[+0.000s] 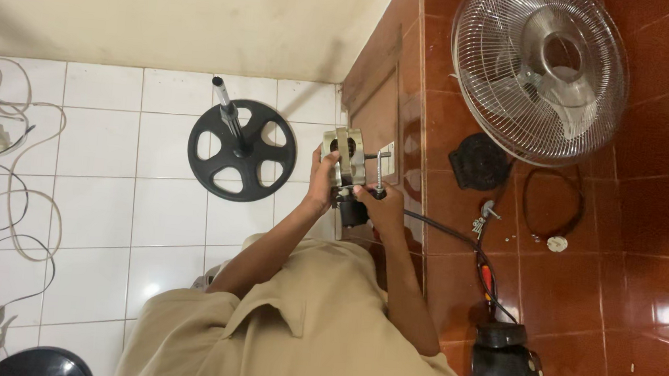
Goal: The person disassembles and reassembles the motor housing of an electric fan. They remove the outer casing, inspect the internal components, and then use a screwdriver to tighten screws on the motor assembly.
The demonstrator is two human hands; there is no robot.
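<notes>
- My left hand is closed around the side of a small metal fan motor with a silvery square frame, holding it up in front of me over the line where the white tiled floor meets the red tiled floor.
- My right hand grips the motor from the other side, fingers curled near a thin metal shaft that sticks out of it; I cannot tell exactly what the fingertips pinch.
- A black cable runs from the motor across the red tiles.
- Just beyond my left hand, on the white tiles, lies a round black spoked fan base with a pole standing out of its middle.
- On the red tiles, a round wire fan guard with clear blades inside lies well apart from my hands, with a small black round cover beside it.
- White and grey cords lie tangled at the far left.
</notes>
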